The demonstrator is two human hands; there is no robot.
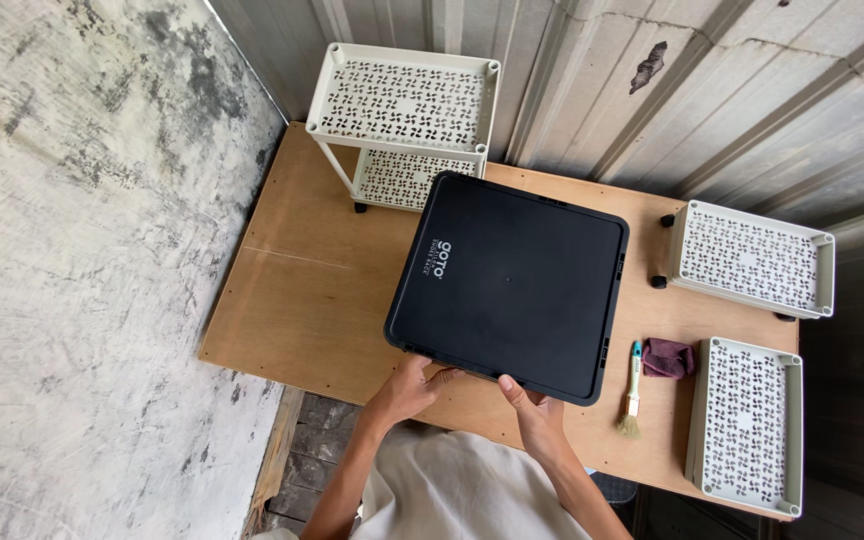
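A black square plastic lid or tray (512, 285) is tilted above the wooden table (302, 300), near its middle. My left hand (414, 385) grips its near edge at the lower left corner, fingers curled under the rim. My right hand (532, 405) holds the same near edge further right, thumb on the rim. A two-tier cream perforated rack on wheels (404, 110) stands just behind the black piece at the table's far side.
Two cream perforated trays lie at the right, one with wheels (752, 260) and one nearer (749, 425). A small brush with a teal handle (633, 390) and a maroon cloth (668, 357) lie between them and the black piece. Concrete wall left, corrugated metal behind.
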